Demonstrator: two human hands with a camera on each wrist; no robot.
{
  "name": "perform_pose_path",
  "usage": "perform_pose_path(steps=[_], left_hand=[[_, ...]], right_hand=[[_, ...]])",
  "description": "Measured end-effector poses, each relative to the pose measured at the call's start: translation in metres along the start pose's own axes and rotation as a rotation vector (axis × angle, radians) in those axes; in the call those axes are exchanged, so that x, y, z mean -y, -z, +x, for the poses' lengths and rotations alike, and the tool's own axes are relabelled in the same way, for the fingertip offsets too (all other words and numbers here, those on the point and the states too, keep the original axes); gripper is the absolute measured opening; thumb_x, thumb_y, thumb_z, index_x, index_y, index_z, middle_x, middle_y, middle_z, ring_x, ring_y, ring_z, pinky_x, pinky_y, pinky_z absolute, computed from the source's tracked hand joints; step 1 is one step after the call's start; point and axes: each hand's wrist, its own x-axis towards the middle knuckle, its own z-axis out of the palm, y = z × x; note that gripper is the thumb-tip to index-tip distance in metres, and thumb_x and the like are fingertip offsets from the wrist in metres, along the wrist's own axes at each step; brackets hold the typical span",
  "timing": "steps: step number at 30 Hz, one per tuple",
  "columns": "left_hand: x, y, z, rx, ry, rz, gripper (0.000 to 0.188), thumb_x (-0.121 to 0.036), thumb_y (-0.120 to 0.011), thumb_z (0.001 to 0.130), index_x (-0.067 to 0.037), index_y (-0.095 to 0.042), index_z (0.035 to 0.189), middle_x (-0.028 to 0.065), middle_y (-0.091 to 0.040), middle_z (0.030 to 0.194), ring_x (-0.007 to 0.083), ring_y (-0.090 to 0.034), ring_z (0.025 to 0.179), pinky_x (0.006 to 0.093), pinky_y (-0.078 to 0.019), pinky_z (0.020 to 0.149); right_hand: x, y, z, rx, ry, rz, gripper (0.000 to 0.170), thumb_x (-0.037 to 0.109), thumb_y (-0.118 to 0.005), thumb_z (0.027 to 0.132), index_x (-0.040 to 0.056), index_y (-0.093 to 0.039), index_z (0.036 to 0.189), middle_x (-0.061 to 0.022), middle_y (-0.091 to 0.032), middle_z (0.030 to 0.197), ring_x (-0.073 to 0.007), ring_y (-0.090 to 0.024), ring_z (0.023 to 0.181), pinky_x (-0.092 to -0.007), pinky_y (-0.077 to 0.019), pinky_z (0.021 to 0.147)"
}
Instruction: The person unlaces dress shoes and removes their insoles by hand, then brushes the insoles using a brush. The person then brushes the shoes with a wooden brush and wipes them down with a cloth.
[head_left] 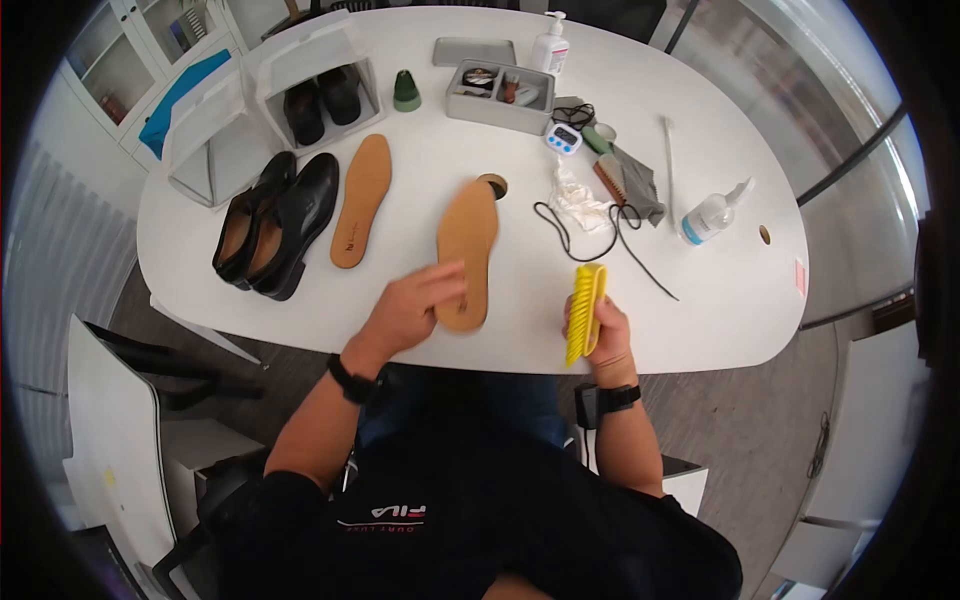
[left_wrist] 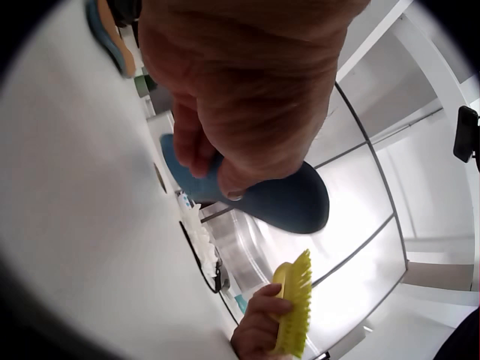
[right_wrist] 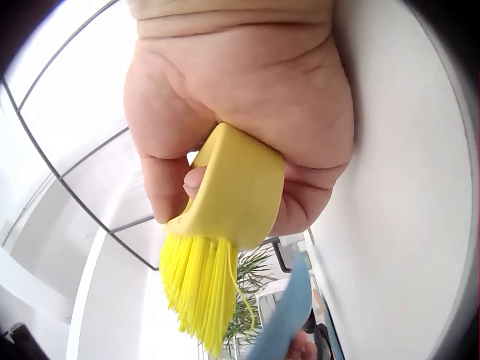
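Observation:
My left hand (head_left: 405, 308) pinches a tan insole (head_left: 468, 240) near its heel end, thumb on one face and fingers on the other. The insole is tilted up off the table, and the left wrist view shows its dark blue side (left_wrist: 289, 199). Bristles facing left, a yellow scrub brush (head_left: 587, 312) sits in my right hand (head_left: 612, 338), whose fingers curl round its handle, as the right wrist view shows. A second tan insole (head_left: 361, 203) lies flat on the table to the left, beside a pair of black leather shoes (head_left: 308, 215).
Two clear shoe boxes (head_left: 318, 55) stand at the back left, one with dark shoes inside. A grey tin (head_left: 500, 118) and a white timer (head_left: 563, 139) are at the back. To the right lie a black cord (head_left: 640, 262), a crumpled white cloth (head_left: 580, 205) and a spray bottle (head_left: 708, 219).

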Motion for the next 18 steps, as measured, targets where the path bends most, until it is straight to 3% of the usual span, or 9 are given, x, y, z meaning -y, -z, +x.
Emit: perform_pose_path(steps=[2,4,5,8,10,11,12,15,18], left_hand=[[-0.005,0.009,-0.035,0.022,0.138,-0.140,0.023,0.005,-0.064,0.092,-0.002,-0.074,0.112,0.0175,-0.066,0.141,0.0315,-0.068,0.122,0.0353,-0.0544,0.103],[-0.007,0.014,-0.063,0.041,0.293,-0.296,0.024,0.009,-0.062,0.092,-0.002,-0.075,0.110,0.0182,-0.065,0.144,0.0298,-0.067,0.126,0.0342,-0.0523,0.107],[-0.002,0.017,-0.069,-0.048,0.393,-0.443,0.025,0.010,-0.062,0.092,-0.001,-0.075,0.110,0.0186,-0.063,0.146,0.0289,-0.065,0.128,0.0343,-0.0509,0.108],[0.010,0.028,-0.078,-0.151,0.482,-0.568,0.027,0.011,-0.056,0.096,-0.002,-0.075,0.112,0.0173,-0.062,0.147,0.0279,-0.064,0.128,0.0383,-0.0538,0.106],[-0.001,0.045,-0.071,-0.248,0.989,-0.892,0.033,0.010,-0.047,0.101,-0.004,-0.073,0.117,0.0166,-0.064,0.141,0.0275,-0.065,0.125,0.0410,-0.0611,0.096],[0.000,0.048,-0.071,-0.302,1.048,-0.877,0.034,-0.005,-0.039,0.110,-0.003,-0.068,0.127,0.0190,-0.069,0.128,0.0295,-0.072,0.111,0.0415,-0.0664,0.081],[-0.001,0.054,-0.070,-0.311,1.054,-0.884,0.034,-0.005,-0.039,0.110,-0.003,-0.068,0.127,0.0190,-0.069,0.128,0.0295,-0.072,0.111,0.0415,-0.0664,0.081],[-0.001,0.066,-0.074,-0.357,1.209,-0.948,0.055,-0.039,-0.034,0.113,0.004,-0.057,0.137,0.0213,-0.075,0.110,0.0333,-0.078,0.085,0.0405,-0.0667,0.070],[0.004,0.081,-0.081,-0.361,1.233,-1.208,0.056,-0.044,-0.044,0.109,0.004,-0.059,0.134,0.0196,-0.075,0.106,0.0294,-0.078,0.082,0.0379,-0.0656,0.067]], right_hand=[[0.001,-0.024,0.008,-0.142,0.008,0.010,0.043,0.021,-0.076,0.095,-0.0011,-0.059,0.127,-0.0064,-0.068,0.084,-0.0103,-0.060,0.057,-0.0233,-0.0543,0.060],[0.003,-0.022,0.021,0.147,0.059,-0.156,0.039,0.019,-0.077,0.093,0.0011,-0.061,0.124,-0.0044,-0.068,0.086,-0.0096,-0.057,0.056,-0.0225,-0.0516,0.058],[0.004,-0.038,0.026,0.137,0.042,-0.157,0.039,0.019,-0.077,0.093,0.0011,-0.061,0.124,-0.0044,-0.068,0.086,-0.0096,-0.057,0.056,-0.0225,-0.0516,0.058],[-0.011,-0.109,0.043,-0.017,0.040,-0.882,0.036,0.018,-0.083,0.088,0.0000,-0.069,0.115,-0.0058,-0.071,0.088,-0.0117,-0.064,0.075,-0.0293,-0.0527,0.068],[-0.035,-0.128,0.059,0.106,0.136,-1.244,0.037,0.022,-0.084,0.085,0.0015,-0.071,0.114,-0.0091,-0.073,0.089,-0.0164,-0.069,0.079,-0.0326,-0.0549,0.072],[-0.041,-0.145,0.062,0.114,0.127,-1.251,0.037,0.022,-0.084,0.085,0.0015,-0.071,0.114,-0.0091,-0.073,0.089,-0.0164,-0.069,0.079,-0.0326,-0.0549,0.072],[-0.044,-0.167,0.061,0.157,0.065,-1.349,0.039,0.025,-0.083,0.085,0.0034,-0.072,0.115,-0.0113,-0.075,0.091,-0.0209,-0.071,0.084,-0.0354,-0.0558,0.076],[-0.066,-0.187,0.075,0.204,-0.014,-1.580,0.042,0.031,-0.079,0.085,0.0083,-0.073,0.120,-0.0142,-0.076,0.096,-0.0285,-0.074,0.092,-0.0402,-0.0568,0.082],[-0.082,-0.175,0.087,0.179,0.000,-1.729,0.044,0.034,-0.076,0.086,0.0117,-0.073,0.124,-0.0152,-0.077,0.101,-0.0336,-0.074,0.096,-0.0437,-0.0568,0.085]])
